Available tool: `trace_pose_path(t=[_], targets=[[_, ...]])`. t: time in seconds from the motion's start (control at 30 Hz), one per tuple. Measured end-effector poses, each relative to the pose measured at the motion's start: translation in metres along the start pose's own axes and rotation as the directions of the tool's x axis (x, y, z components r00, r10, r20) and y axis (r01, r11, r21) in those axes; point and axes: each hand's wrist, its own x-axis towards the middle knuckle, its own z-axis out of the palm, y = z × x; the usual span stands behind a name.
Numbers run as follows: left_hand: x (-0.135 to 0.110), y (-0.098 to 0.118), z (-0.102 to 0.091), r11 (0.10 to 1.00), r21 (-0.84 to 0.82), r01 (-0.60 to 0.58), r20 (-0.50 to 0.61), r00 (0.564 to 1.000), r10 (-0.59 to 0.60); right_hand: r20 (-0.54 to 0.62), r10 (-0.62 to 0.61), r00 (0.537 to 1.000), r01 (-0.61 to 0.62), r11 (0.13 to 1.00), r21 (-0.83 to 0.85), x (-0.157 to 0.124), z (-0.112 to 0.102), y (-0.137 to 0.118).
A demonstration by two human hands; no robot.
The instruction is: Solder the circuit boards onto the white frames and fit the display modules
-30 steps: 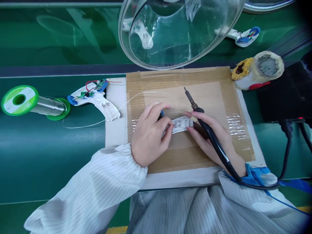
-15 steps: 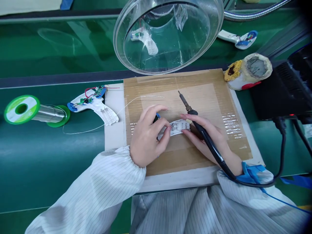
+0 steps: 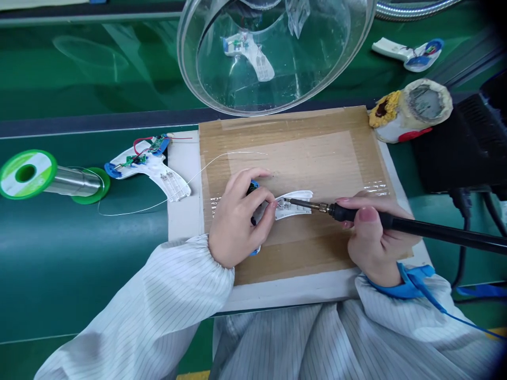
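My left hand (image 3: 237, 219) is closed on a small white plastic part (image 3: 295, 205) with a blue end, pressing it on the taped cardboard mat (image 3: 317, 153). My right hand (image 3: 374, 232) grips a black soldering iron (image 3: 396, 224) like a pen. The iron lies almost level, and its metal tip points left onto the white part beside my left fingertips. A thin solder wire (image 3: 222, 157) arcs across the mat's upper left, just above my left hand.
A green solder spool (image 3: 27, 174) lies at the far left, with another white part carrying circuit boards (image 3: 146, 163) beside it. A clear round magnifier dome (image 3: 273, 53) hangs over the mat's far edge. An iron stand with yellow sponge (image 3: 412, 111) and a black station (image 3: 467, 142) stand right.
My right hand has turned the soldering iron from pointing up and away to lying level, bringing its tip down onto the white part. My left hand stays on the part.
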Motion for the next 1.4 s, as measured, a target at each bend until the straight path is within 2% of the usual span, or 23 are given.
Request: trace_pose_path(t=[0.27,0.4,0.47,0.53,0.6,0.7,0.77,0.83,0.97,1.2,1.3,1.4], targets=[[0.000,-0.001,0.001,1.000,-0.002,-0.005,-0.003,1.000,0.005,0.068,0.042,0.997,-0.042,0.999,0.009,0.000,-0.002,-0.002],[0.000,0.000,0.000,1.000,0.000,-0.005,-0.005,1.000,0.005,-0.077,0.081,0.994,-0.078,0.996,0.033,0.000,-0.002,-0.002],[0.000,0.000,0.000,1.000,0.003,-0.007,-0.005,1.000,0.007,-0.103,0.121,0.987,-0.116,0.991,0.062,0.001,-0.004,-0.002],[0.000,0.000,0.000,1.000,0.007,-0.007,-0.003,1.000,0.007,-0.009,0.150,0.989,-0.150,0.988,0.026,0.002,-0.004,-0.002],[0.000,0.000,0.001,1.000,0.012,-0.003,-0.002,1.000,0.003,0.163,0.131,0.978,-0.123,0.991,-0.061,0.004,-0.003,-0.001],[-0.001,0.000,0.001,1.000,0.020,0.009,0.003,1.000,-0.009,0.412,0.075,0.908,-0.019,0.990,-0.139,0.006,0.001,0.001],[-0.001,0.001,0.000,0.999,0.030,0.014,0.016,1.000,-0.015,0.483,0.059,0.874,0.033,0.983,-0.179,0.005,0.003,0.004],[0.001,0.002,-0.003,0.999,0.045,0.026,0.058,0.998,-0.029,0.477,0.041,0.878,0.073,0.973,-0.219,0.004,0.003,0.006],[0.008,0.008,-0.015,0.993,0.075,0.094,0.190,0.976,-0.107,0.436,-0.029,0.900,0.116,0.978,-0.176,0.003,0.000,0.004],[0.027,0.007,-0.032,0.967,0.027,0.254,0.423,0.874,-0.241,0.406,-0.148,0.902,0.234,0.957,-0.170,0.001,-0.004,-0.009],[0.027,0.012,-0.033,0.939,-0.022,0.343,0.445,0.844,-0.298,0.444,-0.165,0.881,0.247,0.960,-0.134,-0.005,-0.008,-0.007],[0.020,0.018,-0.035,0.922,-0.070,0.381,0.430,0.845,-0.317,0.447,-0.211,0.869,0.285,0.953,-0.104,-0.014,-0.009,0.003]])
